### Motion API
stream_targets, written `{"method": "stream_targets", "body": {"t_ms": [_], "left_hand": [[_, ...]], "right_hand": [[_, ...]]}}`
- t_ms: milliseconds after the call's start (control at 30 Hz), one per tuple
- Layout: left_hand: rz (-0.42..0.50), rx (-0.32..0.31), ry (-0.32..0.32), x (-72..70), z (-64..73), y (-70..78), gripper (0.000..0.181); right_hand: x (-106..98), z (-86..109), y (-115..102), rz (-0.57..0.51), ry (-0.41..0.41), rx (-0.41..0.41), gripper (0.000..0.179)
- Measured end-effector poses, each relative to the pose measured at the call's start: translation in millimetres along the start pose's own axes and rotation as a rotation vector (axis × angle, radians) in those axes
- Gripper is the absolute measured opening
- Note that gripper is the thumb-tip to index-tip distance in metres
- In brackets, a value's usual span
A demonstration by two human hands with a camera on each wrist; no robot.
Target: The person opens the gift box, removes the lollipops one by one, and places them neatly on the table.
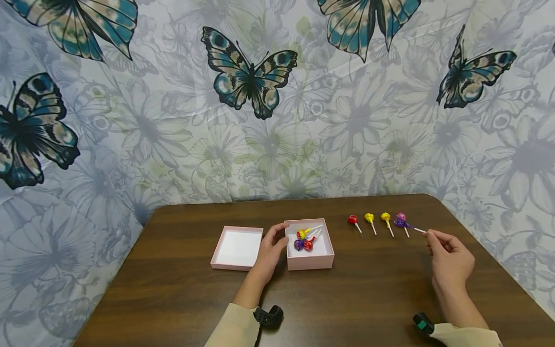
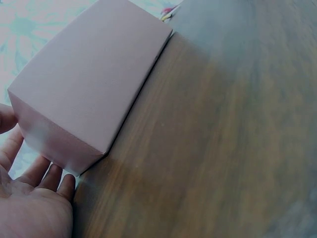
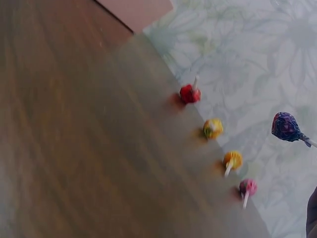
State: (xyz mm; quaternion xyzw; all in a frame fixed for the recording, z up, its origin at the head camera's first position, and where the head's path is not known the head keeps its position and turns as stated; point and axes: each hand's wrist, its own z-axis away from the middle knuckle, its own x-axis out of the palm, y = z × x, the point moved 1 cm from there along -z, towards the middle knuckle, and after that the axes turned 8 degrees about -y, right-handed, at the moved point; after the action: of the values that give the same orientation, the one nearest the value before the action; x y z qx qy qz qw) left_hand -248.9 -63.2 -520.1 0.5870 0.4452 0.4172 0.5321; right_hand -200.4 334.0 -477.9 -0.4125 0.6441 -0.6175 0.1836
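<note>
My left hand [image 1: 270, 250] touches the left side of a pink open box [image 1: 310, 262]. In the left wrist view its fingers rest along the end wall of the box. Inside the box lie several lollipops [image 1: 308, 245], red, yellow and purple, with their sticks towards the back right. My right hand [image 1: 453, 260] pinches the white stick of a purple lollipop [image 3: 285, 127], held off the table with its head pointing left. Seen from the head, that head overlaps a pink lollipop [image 3: 248, 187], the rightmost in a row on the table.
Left of the box lies its pink lid [image 1: 236, 246], white inside up. The row also has a red lollipop [image 1: 353, 219] and two yellow lollipops [image 1: 369, 217]. All stand on a brown wooden table [image 1: 355, 303], with a butterfly-patterned cloth [image 1: 277, 159] behind.
</note>
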Motion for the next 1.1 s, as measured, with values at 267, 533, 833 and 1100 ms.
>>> {"method": "stream_targets", "body": {"t_ms": [267, 533, 833, 1100], "left_hand": [[-0.005, -0.001, 0.002, 0.8, 0.1, 1.6, 0.039], [0.008, 0.016, -0.012, 4.4, 3.3, 3.5, 0.041], [-0.005, 0.016, -0.009, 2.0, 2.3, 1.6, 0.041], [-0.011, -0.010, 0.001, 0.1, 1.9, 1.3, 0.040]], "right_hand": [[-19.0, 1.2, 3.4, 0.049, 0.036, 0.112, 0.005], [-33.3, 5.4, 11.2, 0.133, 0.065, 0.125, 0.017], [-37.6, 5.6, 14.3, 0.280, 0.058, 0.135, 0.025], [-40.3, 5.2, 13.0, 0.544, 0.044, 0.150, 0.027]]}}
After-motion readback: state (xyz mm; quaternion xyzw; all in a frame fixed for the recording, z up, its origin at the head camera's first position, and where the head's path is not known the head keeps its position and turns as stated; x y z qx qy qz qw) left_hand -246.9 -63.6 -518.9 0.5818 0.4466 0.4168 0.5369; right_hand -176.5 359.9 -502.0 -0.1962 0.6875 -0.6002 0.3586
